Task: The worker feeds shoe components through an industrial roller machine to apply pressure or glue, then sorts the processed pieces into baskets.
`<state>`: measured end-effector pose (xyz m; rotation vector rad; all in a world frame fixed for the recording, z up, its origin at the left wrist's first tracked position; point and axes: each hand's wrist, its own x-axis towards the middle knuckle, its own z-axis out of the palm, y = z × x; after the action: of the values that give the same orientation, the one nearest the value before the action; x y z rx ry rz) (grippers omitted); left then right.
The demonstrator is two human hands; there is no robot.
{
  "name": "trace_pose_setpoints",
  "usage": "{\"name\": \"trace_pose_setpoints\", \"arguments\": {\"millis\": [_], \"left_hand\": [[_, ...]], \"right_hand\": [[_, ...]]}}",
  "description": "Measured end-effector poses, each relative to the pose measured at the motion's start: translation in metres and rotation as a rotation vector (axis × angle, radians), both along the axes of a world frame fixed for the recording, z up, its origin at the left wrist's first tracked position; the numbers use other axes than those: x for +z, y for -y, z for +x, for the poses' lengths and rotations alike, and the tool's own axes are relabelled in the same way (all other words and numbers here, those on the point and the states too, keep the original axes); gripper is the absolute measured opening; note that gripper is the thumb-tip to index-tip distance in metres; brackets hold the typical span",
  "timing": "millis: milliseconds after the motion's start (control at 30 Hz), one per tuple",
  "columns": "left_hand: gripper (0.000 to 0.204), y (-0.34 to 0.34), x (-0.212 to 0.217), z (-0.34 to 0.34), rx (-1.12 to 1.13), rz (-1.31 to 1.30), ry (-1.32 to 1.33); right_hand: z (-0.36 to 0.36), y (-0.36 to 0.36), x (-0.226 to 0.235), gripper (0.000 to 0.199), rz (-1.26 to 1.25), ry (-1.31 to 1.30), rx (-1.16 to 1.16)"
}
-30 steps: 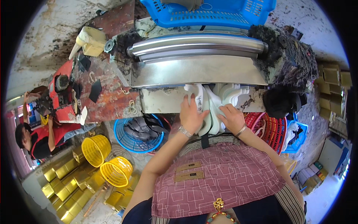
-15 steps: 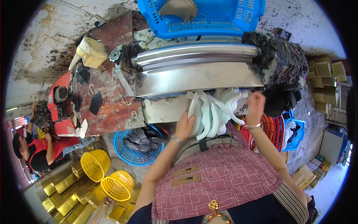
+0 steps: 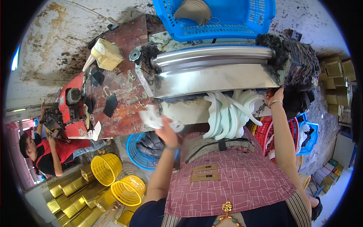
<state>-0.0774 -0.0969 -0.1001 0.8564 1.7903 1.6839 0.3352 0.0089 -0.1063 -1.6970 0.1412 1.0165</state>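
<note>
My left hand (image 3: 167,133), smeared by motion, is closed on a white curved foam piece (image 3: 151,118) at the red table's front edge. A bundle of white, wavy foam strips (image 3: 227,117) hangs between my apron and the roller machine, below its metal plate (image 3: 215,80). No hand holds this bundle. My right hand (image 3: 276,96) is at the plate's right front corner, fingers curled in; what they grip is hidden. Beside that hand lies a black bundle (image 3: 297,102). Behind the plate run shiny steel rollers (image 3: 215,55).
A blue basket (image 3: 215,32) with beige pieces stands behind the rollers. The red table (image 3: 124,90) carries black scraps and a yellowish container (image 3: 107,55). Below are a blue basket (image 3: 132,153), yellow baskets (image 3: 106,170) and a red basket (image 3: 264,134). A person (image 3: 49,149) works at far left.
My left hand has left the strip bundle and swung left with a white piece. The right hand has moved right and up to the plate's corner. The whole view has shifted slightly.
</note>
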Motion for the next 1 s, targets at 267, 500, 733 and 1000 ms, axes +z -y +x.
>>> {"name": "trace_pose_setpoints", "arguments": {"millis": [267, 500, 733, 1000], "left_hand": [[0.027, -0.069, -0.006, -0.021, 0.094, -0.03, 0.799], [0.026, -0.073, -0.001, -0.016, 0.155, -0.052, 0.797], [0.029, -0.073, 0.003, -0.014, 0.158, -0.045, 0.772], [0.023, -0.018, -0.002, 0.013, 0.225, -0.187, 0.35]], "right_hand": [[-0.012, -0.004, -0.001, 0.044, 0.04, 0.184, -0.038], [-0.004, -0.005, -0.017, 0.042, -0.025, 0.265, -0.085], [0.001, -0.01, -0.037, 0.042, 0.027, 0.414, -0.181], [-0.001, -0.002, -0.015, 0.041, -0.014, 0.149, -0.073]]}}
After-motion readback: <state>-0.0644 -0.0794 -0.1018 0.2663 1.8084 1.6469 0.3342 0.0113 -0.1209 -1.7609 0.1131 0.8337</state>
